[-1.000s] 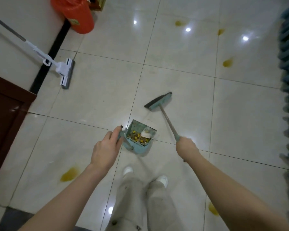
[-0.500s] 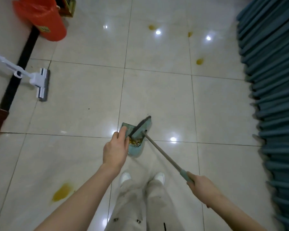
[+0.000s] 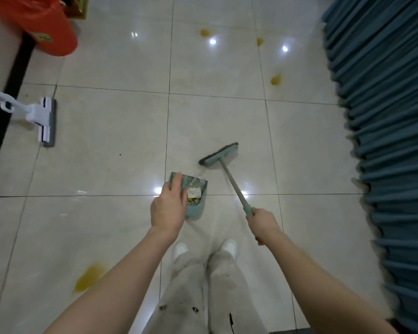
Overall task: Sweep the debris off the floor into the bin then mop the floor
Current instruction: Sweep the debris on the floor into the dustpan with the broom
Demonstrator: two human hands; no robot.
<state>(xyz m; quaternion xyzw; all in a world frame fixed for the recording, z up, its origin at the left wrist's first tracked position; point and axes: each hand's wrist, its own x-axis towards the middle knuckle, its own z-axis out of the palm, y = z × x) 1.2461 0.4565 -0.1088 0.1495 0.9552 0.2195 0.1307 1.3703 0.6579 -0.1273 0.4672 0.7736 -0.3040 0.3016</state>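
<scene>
Glossy pale tiled floor across the whole view, dotted with ceiling-light reflections. Along the right edge, a blue pleated curtain, running from far to near. At far left, against the wall, a red bin lined with a red bag. Nearer along that left wall, a white flat mop, head flat on the tile, handle slanting out of view to the left. In the middle, a teal broom, head just right of and beyond the dustpan and apart from it, shaft slanting near-right. Right hand wrapped round the teal grip at the shaft's end. Left hand over the dustpan's left side, fingers curled on its far rim, holding it; cannot tell whether lifted or resting on the tile. Inside the pan, debris: crumpled white scrap, yellow bits. Yellow stains on the tiles, one near left, smaller ones far right.
</scene>
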